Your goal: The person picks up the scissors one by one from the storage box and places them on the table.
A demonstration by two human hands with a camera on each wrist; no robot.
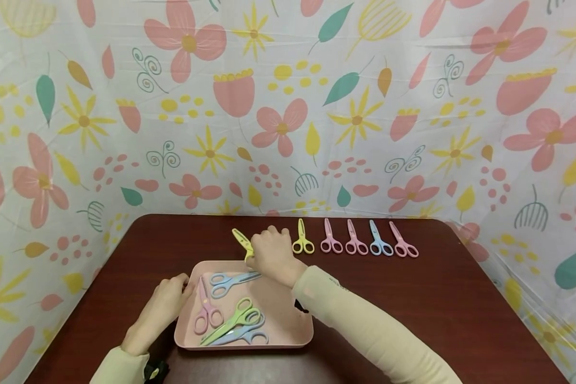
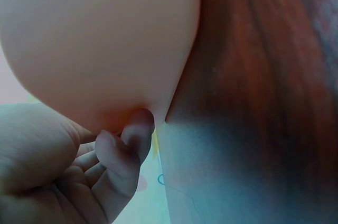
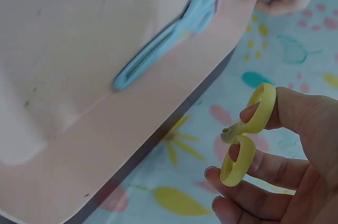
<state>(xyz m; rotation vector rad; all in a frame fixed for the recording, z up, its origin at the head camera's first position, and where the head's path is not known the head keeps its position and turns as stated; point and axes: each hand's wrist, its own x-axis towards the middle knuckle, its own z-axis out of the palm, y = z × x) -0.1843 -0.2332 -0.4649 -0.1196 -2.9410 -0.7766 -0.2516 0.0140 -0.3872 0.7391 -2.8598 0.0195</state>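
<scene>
Yellow scissors [image 1: 241, 239] look light, stiff; best held by the loops [image 3: 266, 109]; right hand [image 1: 274, 256] grips those; left hand [image 1: 168, 298] pinches the tray [image 1: 283, 312].

The pink tray [image 1: 283, 320] looks smooth, matt plastic; yellow scissors [image 1: 242, 242] beyond its twelve-o'clock rim, smooth plastic; table [image 1: 422, 293], glossy wood-grain; floral curtain [image 1: 278, 53] at twelve o'clock, creased cloth; five-o'clock sleeve [image 1: 365, 325], matt fabric

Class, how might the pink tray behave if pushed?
The pink tray would probably slide rather than tip, being broad and shallow. It's likely stiff: the rim looks unbent near the left hand. Loose inside, the green scissors might slide about.
</scene>
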